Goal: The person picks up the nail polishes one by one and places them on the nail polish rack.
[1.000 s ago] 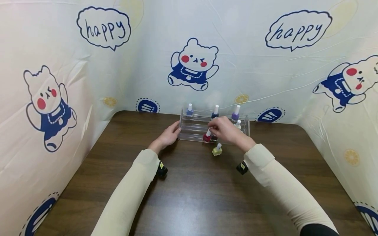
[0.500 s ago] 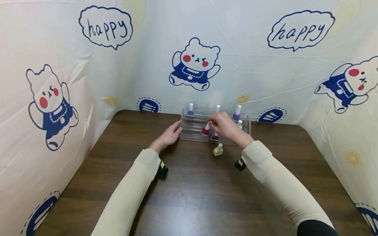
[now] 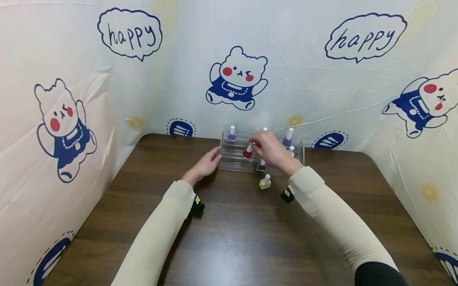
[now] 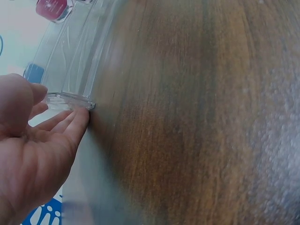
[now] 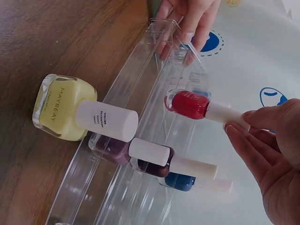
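My right hand (image 3: 270, 147) pinches the white cap of a red nail polish bottle (image 5: 190, 104) between thumb and fingertips. The bottle hangs tilted over the middle tier of a clear stepped display rack (image 3: 236, 165). Against the rack's left end rest the fairly straight fingers of my left hand (image 4: 44, 150). Purple (image 5: 110, 149), dark brown (image 5: 152, 168) and blue (image 5: 179, 181) nail polish bottles stand in line on the rack's tiers in the right wrist view. On the table in front of the rack is a yellow nail polish bottle (image 5: 63, 105).
A light blue bottle (image 3: 231, 136) stands at the rack's back left, and a violet one (image 3: 287, 140) at the back right. Below the violet one, a white-capped bottle (image 3: 291, 150) is partly hidden. A printed cloth (image 3: 193, 79) hangs behind the wooden table (image 3: 229, 238).
My right hand has lifted the red nail polish bottle from the rack's front tier up and back toward the middle tier. My left hand stays at the rack's left end.
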`<state>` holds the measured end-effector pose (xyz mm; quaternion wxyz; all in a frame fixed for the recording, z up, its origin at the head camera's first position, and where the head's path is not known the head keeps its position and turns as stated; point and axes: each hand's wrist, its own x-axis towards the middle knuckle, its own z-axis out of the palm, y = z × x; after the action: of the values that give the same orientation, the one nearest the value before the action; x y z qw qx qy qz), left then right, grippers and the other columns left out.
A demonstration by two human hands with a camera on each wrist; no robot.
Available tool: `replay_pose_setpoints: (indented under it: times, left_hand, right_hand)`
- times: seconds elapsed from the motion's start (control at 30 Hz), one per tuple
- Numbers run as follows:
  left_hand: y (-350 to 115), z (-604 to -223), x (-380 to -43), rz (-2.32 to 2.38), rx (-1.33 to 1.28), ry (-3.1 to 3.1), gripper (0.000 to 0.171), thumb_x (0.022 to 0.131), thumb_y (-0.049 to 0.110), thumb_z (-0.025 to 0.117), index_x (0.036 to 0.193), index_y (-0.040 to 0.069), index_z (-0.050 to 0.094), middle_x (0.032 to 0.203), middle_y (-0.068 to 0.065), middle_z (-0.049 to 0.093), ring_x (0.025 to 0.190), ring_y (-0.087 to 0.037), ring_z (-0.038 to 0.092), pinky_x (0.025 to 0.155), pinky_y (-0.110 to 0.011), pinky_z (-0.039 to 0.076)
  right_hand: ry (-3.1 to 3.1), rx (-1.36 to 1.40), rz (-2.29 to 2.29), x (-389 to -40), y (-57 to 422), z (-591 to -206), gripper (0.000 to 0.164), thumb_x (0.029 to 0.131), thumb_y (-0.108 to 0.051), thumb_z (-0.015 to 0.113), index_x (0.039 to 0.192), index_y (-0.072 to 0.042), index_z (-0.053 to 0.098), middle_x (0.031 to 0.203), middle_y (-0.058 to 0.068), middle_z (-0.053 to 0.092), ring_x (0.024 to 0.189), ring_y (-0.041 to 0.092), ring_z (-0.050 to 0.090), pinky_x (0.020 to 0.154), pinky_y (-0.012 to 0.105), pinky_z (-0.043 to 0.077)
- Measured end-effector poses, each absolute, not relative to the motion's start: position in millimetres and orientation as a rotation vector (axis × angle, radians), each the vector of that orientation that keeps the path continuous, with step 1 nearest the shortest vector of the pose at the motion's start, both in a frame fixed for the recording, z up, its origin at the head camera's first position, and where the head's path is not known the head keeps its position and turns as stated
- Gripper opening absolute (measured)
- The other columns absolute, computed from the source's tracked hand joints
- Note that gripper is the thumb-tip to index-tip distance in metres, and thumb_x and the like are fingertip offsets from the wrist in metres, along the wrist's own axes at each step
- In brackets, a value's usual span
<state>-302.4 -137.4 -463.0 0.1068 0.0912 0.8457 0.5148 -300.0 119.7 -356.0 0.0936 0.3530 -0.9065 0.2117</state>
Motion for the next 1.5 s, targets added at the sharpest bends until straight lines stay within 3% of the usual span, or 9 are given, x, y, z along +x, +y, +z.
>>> replay_pose_setpoints:
  times: [0.83, 1.1, 1.5]
  left_hand:
    - [-138.9, -461.0, -299.9, 1.516, 0.258, 2.504, 0.054, 0.112, 0.019, 0.039, 0.163, 0.012, 0.025, 0.159, -0.02, 0.04, 0.147, -0.035, 0.037, 0.122, -0.051, 0.028]
    - [-138.8, -461.5, -299.4, 1.492, 0.259, 2.502, 0.053, 0.112, 0.021, 0.039, 0.163, 0.013, 0.025, 0.16, -0.018, 0.039, 0.148, -0.035, 0.036, 0.122, -0.053, 0.028]
    - [-138.3, -459.1, -299.8, 1.507, 0.253, 2.494, 0.053, 0.112, 0.02, 0.04, 0.163, 0.012, 0.027, 0.158, -0.019, 0.042, 0.147, -0.035, 0.038, 0.121, -0.052, 0.029]
  right_hand:
    - [-2.726, 1.104, 0.577, -321.4, 79.6, -340.5, 0.018, 0.097, 0.0, 0.064, 0.111, -0.002, 0.076, 0.105, 0.011, 0.075, 0.089, 0.022, 0.069, 0.085, 0.035, 0.059]
    - [-2.748, 1.133, 0.566, -333.6, 68.2, -346.6, 0.023, 0.097, 0.002, 0.062, 0.115, -0.002, 0.076, 0.111, 0.014, 0.075, 0.094, 0.024, 0.07, 0.091, 0.037, 0.058]
    - [-2.806, 1.14, 0.504, -346.9, 59.6, -356.4, 0.021, 0.097, 0.002, 0.063, 0.113, 0.0, 0.076, 0.108, 0.014, 0.074, 0.091, 0.025, 0.068, 0.088, 0.037, 0.058]
